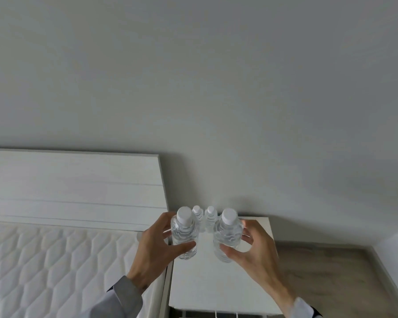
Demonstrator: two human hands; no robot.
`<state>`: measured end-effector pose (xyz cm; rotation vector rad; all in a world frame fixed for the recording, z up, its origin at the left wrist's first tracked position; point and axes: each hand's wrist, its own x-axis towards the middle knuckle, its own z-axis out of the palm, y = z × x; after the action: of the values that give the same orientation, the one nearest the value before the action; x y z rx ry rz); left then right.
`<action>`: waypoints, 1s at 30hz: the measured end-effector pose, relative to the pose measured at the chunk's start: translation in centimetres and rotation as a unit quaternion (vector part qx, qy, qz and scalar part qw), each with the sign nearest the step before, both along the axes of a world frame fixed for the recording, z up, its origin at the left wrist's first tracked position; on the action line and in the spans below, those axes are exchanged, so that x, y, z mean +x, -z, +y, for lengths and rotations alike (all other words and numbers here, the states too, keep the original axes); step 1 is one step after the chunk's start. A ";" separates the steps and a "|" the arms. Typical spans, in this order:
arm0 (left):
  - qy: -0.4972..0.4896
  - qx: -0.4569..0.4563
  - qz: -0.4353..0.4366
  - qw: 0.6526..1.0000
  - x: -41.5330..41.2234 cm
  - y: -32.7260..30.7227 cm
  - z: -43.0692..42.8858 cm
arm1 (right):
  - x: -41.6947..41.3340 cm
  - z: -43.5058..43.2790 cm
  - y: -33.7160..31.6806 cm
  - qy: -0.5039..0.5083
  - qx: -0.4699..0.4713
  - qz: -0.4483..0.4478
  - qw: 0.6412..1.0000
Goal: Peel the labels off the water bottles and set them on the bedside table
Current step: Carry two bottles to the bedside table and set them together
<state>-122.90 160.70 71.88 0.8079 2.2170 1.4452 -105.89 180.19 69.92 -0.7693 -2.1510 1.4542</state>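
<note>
Head view: plain grey wall (216, 76) fills the upper frame. Lower left, a quilted white mattress (44, 267) meets a planked white headboard (74, 187). Lower center, the flat white bedside table (200, 283) bears 2 small clear bottles (210, 218). Left hand (157, 246) grasps 1 ribbed, label-free bottle (184, 235); right hand (251, 249) grasps another (226, 235).

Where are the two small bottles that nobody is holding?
In the head view, the two free bottles stand at the far edge of the bedside table, near the wall, behind the two held bottles.
</note>
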 end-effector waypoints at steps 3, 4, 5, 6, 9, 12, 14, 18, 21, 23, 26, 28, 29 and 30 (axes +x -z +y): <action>0.018 0.002 -0.002 1.000 -3.4 6.9 1.9 | -2.4 1.7 6.6 -0.008 -0.013 -0.022 1.000; 0.026 -0.001 -0.002 1.000 -4.4 9.4 2.4 | -3.1 2.2 9.0 -0.010 -0.019 -0.031 0.999; 0.035 -0.004 -0.002 0.999 -5.2 11.9 3.0 | -3.8 2.7 11.3 -0.010 -0.026 -0.040 0.999; 0.040 -0.008 -0.002 0.999 -5.9 14.4 3.6 | -4.4 3.2 13.5 -0.010 -0.032 -0.048 0.998; 0.046 -0.023 -0.001 0.999 -7.5 21.2 5.0 | -6.2 4.5 19.6 -0.002 -0.043 -0.072 0.996; 0.047 -0.035 0.021 0.998 -8.5 26.2 6.3 | -7.7 5.6 24.2 -0.012 -0.033 -0.088 0.996; 0.042 -0.033 0.026 0.998 -9.0 28.7 7.1 | -8.6 6.3 26.4 -0.023 -0.021 -0.096 0.995; 0.037 -0.032 0.025 0.998 -10.0 32.8 8.1 | -10.0 7.3 30.1 -0.031 -0.029 -0.099 0.994; 0.035 -0.029 0.032 0.998 -10.5 34.7 8.5 | -10.7 7.9 32.2 -0.035 -0.044 -0.100 0.993; 0.036 -0.025 0.037 0.998 -10.7 35.6 8.6 | -11.1 8.1 33.0 -0.039 -0.050 -0.100 0.993; 0.036 -0.024 0.040 0.998 -11.1 36.5 8.9 | -11.6 8.4 33.9 -0.046 -0.057 -0.101 0.992; 0.036 -0.023 0.041 0.998 -11.2 36.9 9.1 | -11.9 8.6 34.1 -0.046 -0.059 -0.097 0.992; 0.038 -0.022 0.043 0.998 -11.2 37.1 9.3 | -12.0 8.8 34.2 -0.044 -0.058 -0.095 0.993; 0.039 -0.021 0.045 0.998 -11.3 37.2 9.4 | -12.1 9.0 34.3 -0.041 -0.057 -0.092 0.993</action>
<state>-134.17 170.10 34.73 0.9521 2.2468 1.3457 -117.96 189.17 35.63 -0.8956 -2.2755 1.6165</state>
